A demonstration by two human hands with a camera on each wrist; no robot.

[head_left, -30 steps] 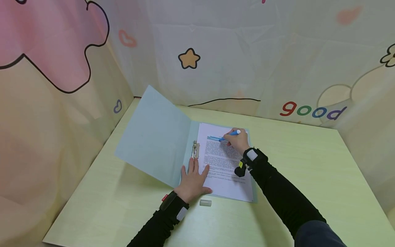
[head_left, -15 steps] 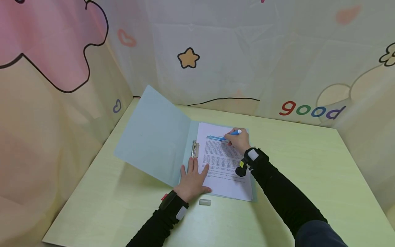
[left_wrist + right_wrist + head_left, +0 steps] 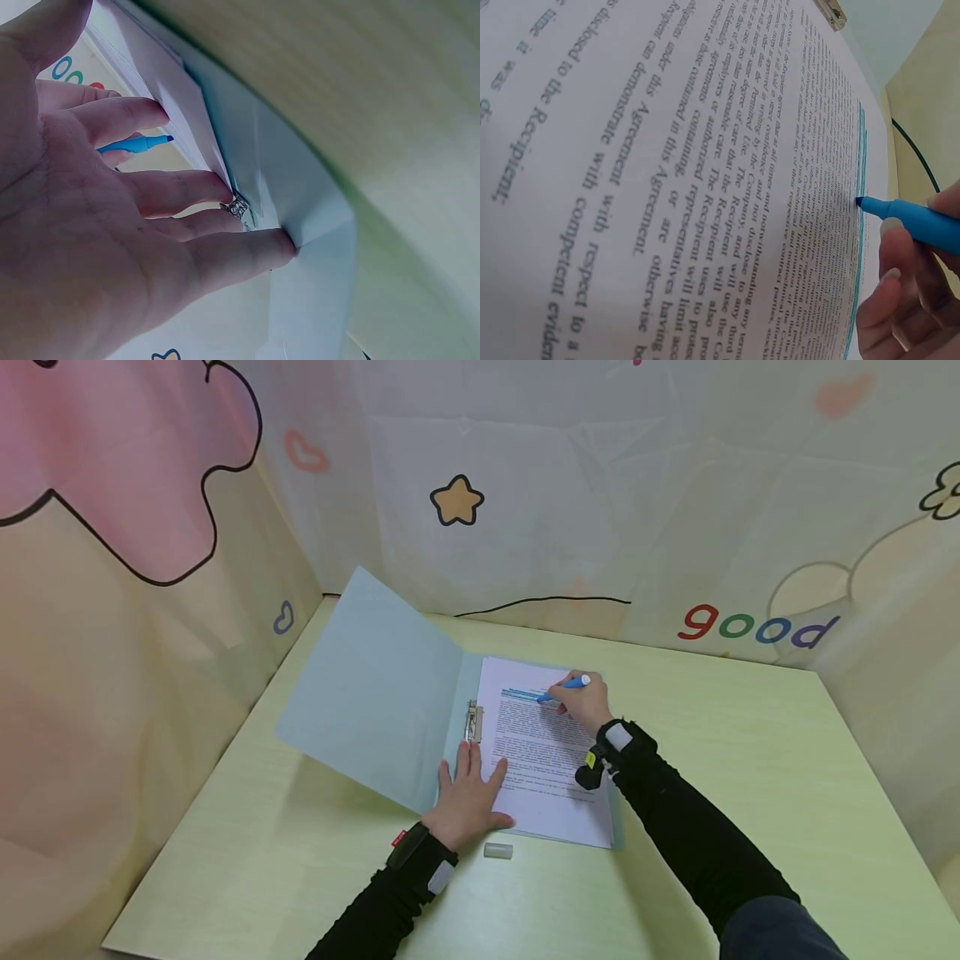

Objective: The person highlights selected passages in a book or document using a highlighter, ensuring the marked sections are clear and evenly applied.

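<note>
My right hand [image 3: 587,703] pinches a blue highlighter [image 3: 919,223] near its tip. The tip meets the printed sheet [image 3: 551,810] at the upper lines, where blue strokes [image 3: 863,150] run across the text. The sheet lies in an open pale blue folder [image 3: 382,685], under a metal clip [image 3: 474,723] at the spine. My left hand [image 3: 467,802] rests with spread fingers at the sheet's lower left corner and the folder's spine. In the left wrist view, its fingertips [image 3: 281,244] touch the folder and the paper edge.
A small grey-white cap [image 3: 498,851] lies on the light wooden table [image 3: 750,793] just below the folder. The folder's left cover stands partly raised, leaning toward the left. Printed curtains [image 3: 562,510] hang behind the table and at its sides.
My right hand has slid slightly to the right with the highlighter, its tip travelling along the text line. The left hand, folder and cap stay in place.
</note>
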